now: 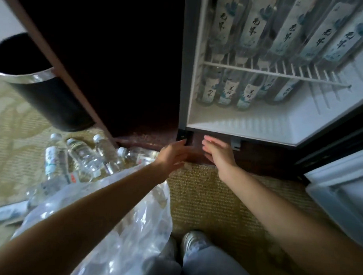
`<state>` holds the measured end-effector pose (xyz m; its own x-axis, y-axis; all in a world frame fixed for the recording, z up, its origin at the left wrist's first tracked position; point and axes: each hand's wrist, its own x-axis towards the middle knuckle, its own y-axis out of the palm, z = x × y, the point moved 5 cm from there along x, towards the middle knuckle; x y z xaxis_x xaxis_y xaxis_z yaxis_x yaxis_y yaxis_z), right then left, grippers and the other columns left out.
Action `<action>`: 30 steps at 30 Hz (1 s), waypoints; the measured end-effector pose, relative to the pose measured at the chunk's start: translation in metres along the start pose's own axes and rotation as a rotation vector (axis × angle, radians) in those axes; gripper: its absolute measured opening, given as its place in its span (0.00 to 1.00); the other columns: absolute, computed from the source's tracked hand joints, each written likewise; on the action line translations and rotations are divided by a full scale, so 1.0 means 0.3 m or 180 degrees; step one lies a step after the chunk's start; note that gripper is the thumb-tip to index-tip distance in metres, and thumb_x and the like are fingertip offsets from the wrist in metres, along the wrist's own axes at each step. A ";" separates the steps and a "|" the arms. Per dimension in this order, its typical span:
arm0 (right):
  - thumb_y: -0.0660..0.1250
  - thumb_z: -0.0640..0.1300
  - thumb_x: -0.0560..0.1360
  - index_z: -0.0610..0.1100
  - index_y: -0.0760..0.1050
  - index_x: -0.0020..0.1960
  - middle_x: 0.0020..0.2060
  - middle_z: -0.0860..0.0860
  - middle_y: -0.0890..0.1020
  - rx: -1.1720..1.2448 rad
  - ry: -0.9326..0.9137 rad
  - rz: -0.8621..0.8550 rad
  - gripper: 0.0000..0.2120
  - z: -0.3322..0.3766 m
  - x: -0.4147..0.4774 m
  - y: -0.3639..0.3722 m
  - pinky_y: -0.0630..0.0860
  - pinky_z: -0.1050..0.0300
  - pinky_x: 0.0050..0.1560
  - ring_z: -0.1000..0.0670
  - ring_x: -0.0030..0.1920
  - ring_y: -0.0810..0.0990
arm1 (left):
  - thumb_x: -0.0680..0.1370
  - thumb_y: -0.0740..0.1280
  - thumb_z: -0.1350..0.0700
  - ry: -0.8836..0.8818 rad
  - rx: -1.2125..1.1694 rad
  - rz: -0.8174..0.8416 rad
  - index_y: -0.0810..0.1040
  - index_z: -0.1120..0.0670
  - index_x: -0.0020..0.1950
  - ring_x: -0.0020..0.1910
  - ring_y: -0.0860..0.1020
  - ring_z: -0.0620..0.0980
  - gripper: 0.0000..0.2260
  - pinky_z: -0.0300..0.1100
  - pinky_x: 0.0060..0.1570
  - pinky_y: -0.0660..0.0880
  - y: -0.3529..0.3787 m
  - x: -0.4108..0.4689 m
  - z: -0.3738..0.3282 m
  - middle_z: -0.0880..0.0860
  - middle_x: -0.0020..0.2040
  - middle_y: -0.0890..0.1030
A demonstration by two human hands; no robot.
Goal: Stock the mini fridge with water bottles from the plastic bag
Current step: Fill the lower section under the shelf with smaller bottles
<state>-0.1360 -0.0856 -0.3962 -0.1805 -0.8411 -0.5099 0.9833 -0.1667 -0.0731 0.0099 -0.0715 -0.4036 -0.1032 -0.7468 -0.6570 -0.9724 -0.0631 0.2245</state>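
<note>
Woven tan carpet [215,198] fronts the open white-lined mini fridge [250,126], where the left hand [175,152] and right hand [217,154] hover empty and loose-fingered, seemingly between loads, so next comes a reach to the clear water bottles [80,159] beside the transparent plastic bag [119,228].

Patterned carpet [204,201] carries loose water bottles [84,159] centre left, a plastic bag [129,229] lower left, a black bin [42,92] upper left; upper right, the wire shelf [284,74] holds labelled bottles [254,21].
</note>
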 end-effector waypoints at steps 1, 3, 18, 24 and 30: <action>0.67 0.39 0.77 0.41 0.77 0.62 0.54 0.46 0.81 -0.0048 -0.0023 0.0166 0.14 -0.024 -0.043 0.040 0.75 0.57 0.58 0.50 0.53 0.80 | 0.79 0.60 0.56 0.0064 0.0133 -0.0037 0.77 0.51 0.58 0.57 0.77 0.52 0.10 0.47 0.61 0.70 -0.059 -0.037 0.015 0.53 0.58 0.80; 0.67 0.38 0.76 0.40 0.78 0.59 0.50 0.46 0.82 -0.0263 -0.0102 0.0509 0.12 -0.070 -0.129 0.133 0.75 0.67 0.50 0.52 0.46 0.80 | 0.80 0.58 0.59 0.0197 0.0367 -0.0176 0.75 0.52 0.63 0.59 0.77 0.52 0.14 0.47 0.61 0.70 -0.181 -0.106 0.045 0.52 0.58 0.80; 0.68 0.39 0.73 0.46 0.82 0.47 0.47 0.51 0.82 -0.4149 -0.2352 0.3329 0.06 -0.246 -0.449 0.643 0.76 0.57 0.50 0.55 0.45 0.77 | 0.80 0.58 0.54 0.1368 0.3520 -0.1247 0.76 0.51 0.63 0.59 0.76 0.50 0.14 0.42 0.57 0.71 -0.741 -0.408 0.350 0.50 0.62 0.78; 0.67 0.38 0.74 0.39 0.80 0.45 0.38 0.45 0.81 -0.4708 -0.1381 0.3790 0.04 -0.489 -0.420 0.681 0.75 0.54 0.40 0.47 0.37 0.78 | 0.80 0.47 0.40 0.0917 0.3830 -0.1158 0.61 0.48 0.75 0.68 0.70 0.48 0.26 0.46 0.67 0.68 -0.785 -0.455 0.585 0.48 0.73 0.67; 0.72 0.53 0.71 0.42 0.73 0.59 0.46 0.44 0.80 -0.4895 -0.1042 0.4206 0.22 -0.693 -0.452 0.751 0.77 0.53 0.48 0.44 0.45 0.79 | 0.81 0.50 0.50 0.1082 0.3996 -0.1254 0.58 0.53 0.77 0.75 0.57 0.44 0.24 0.41 0.74 0.49 -0.794 -0.470 0.716 0.48 0.75 0.60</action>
<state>0.1151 0.0979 -0.5219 0.6810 -0.1337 -0.7200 -0.3296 0.8220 -0.4644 0.2112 0.1909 -0.5192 0.1023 -0.9559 -0.2753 -0.4774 0.1957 -0.8566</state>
